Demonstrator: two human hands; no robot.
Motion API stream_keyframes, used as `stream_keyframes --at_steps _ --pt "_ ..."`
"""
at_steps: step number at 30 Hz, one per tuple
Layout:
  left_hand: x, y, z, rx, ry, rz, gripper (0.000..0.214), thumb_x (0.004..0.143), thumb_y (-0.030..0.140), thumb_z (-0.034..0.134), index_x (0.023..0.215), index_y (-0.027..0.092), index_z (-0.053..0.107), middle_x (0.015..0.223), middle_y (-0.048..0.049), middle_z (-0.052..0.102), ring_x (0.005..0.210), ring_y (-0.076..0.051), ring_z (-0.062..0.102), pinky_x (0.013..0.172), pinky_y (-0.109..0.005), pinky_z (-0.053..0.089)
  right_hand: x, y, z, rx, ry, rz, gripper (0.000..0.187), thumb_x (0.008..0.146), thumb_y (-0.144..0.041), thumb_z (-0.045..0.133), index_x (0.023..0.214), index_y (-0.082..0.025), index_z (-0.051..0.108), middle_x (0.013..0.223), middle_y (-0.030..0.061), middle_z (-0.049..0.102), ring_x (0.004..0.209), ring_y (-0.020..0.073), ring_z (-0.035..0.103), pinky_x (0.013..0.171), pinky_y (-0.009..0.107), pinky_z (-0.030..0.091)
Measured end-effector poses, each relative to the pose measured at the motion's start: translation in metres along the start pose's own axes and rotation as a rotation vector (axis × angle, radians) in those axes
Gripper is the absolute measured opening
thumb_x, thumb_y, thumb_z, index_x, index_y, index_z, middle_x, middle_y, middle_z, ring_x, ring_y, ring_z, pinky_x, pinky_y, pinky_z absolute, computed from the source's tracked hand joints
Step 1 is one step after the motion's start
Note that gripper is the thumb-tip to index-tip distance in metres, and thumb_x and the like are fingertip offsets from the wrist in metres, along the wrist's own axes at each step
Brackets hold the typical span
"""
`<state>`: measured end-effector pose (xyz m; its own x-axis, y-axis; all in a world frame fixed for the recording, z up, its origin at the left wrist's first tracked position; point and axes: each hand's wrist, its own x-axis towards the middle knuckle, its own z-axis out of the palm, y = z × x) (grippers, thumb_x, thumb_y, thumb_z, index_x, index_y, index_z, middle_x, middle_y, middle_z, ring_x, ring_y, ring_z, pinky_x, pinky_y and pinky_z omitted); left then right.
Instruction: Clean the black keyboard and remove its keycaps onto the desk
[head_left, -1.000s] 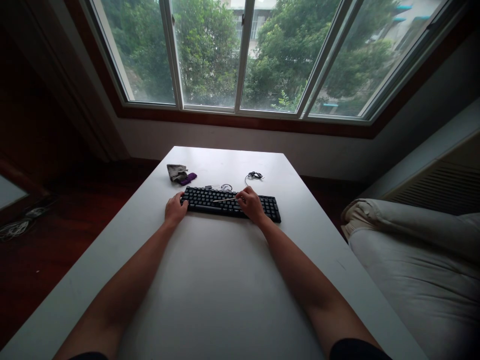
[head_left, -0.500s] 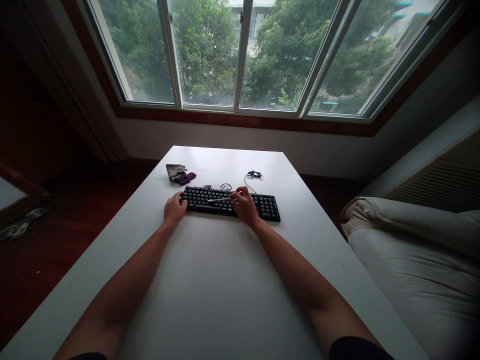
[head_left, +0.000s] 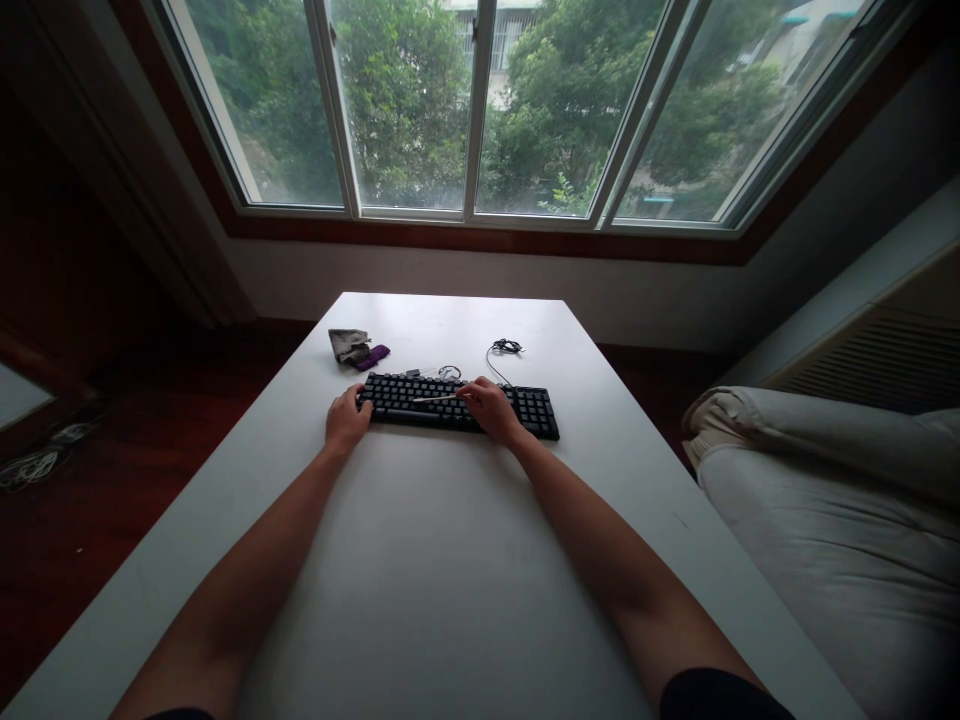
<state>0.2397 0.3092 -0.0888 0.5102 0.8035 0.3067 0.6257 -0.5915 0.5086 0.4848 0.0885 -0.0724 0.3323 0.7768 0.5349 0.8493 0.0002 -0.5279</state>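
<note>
Table: a white table (head_left: 442, 580), its far end near the wall below a wide window (head_left: 412, 110) with trees outside.
Room: dim, with a dark red floor (head_left: 142, 500) on the left and a pale, creased sofa (head_left: 825, 540) on the right.
Far side of the keyboard: a grey cloth (head_left: 347, 346) and a purple bundle (head_left: 373, 357) to the left, a coiled black cable (head_left: 507, 346) to the right.
Keyboard: the black keyboard (head_left: 442, 413) lies flat between and under the hands, long axis running left to right, right end slightly nearer the person.
Left hand (head_left: 347, 412): clamped on the keyboard's left end.
Right hand (head_left: 487, 405): over the keys right of the middle, fingers pinched together on a thin stick (head_left: 433, 399).
Stick: juts left from the fingertips, tip over the keys — its long axis roughly along the keyboard's.
</note>
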Motion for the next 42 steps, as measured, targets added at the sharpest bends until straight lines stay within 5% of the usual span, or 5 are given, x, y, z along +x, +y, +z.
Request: stream_keyframes --at_steps 5,13,21,31,42 --pt "0.0 0.003 -0.001 0.002 -0.002 -0.006 0.042 0.09 0.032 0.05 0.13 0.022 0.057 0.124 -0.0087 0.066 0.114 -0.027 0.059 0.099 -0.038 0.046 0.005 0.009 -0.02 -0.044 0.035 0.015 0.017 0.081 -0.013 0.061 0.087 -0.024 0.073 0.086 0.0032 0.058 0.087 0.0194 0.054 0.081 0.031 0.044" --pt "0.001 -0.001 0.002 0.007 -0.005 -0.006 0.043 0.09 0.034 0.05 0.131 0.022 0.056 0.123 -0.0091 0.066 0.113 -0.028 0.059 0.098 -0.039 0.046 0.0 -0.008 -0.003 0.007 0.024 0.049 0.019 0.088 -0.018 0.056 0.096 -0.024 0.072 0.095 0.0025 0.058 0.074 0.0134 0.055 0.073 0.026 0.043" --pt "0.001 -0.002 0.001 -0.004 -0.009 0.001 0.042 0.09 0.033 0.05 0.131 0.023 0.056 0.125 -0.0086 0.065 0.115 -0.028 0.058 0.098 -0.039 0.046 0.008 0.017 -0.024 0.111 -0.063 0.141 0.019 0.082 -0.014 0.058 0.09 -0.023 0.072 0.089 0.0012 0.061 0.074 0.0136 0.06 0.074 0.027 0.046" --pt "0.0 0.002 0.0 -0.009 -0.009 -0.008 0.043 0.09 0.033 0.051 0.131 0.023 0.056 0.124 -0.0093 0.066 0.114 -0.028 0.059 0.099 -0.04 0.046 0.0 -0.011 -0.007 -0.063 -0.002 0.058 0.018 0.087 -0.017 0.055 0.096 -0.024 0.069 0.094 0.0026 0.058 0.068 0.0127 0.055 0.069 0.025 0.043" --pt "0.0 0.003 0.0 -0.003 -0.001 -0.016 0.042 0.089 0.031 0.05 0.13 0.023 0.057 0.125 -0.0079 0.066 0.115 -0.027 0.058 0.1 -0.038 0.045 0.0 0.003 -0.02 -0.112 -0.022 0.0 0.019 0.086 -0.015 0.056 0.094 -0.023 0.072 0.093 0.0024 0.063 0.067 0.012 0.054 0.067 0.024 0.041"
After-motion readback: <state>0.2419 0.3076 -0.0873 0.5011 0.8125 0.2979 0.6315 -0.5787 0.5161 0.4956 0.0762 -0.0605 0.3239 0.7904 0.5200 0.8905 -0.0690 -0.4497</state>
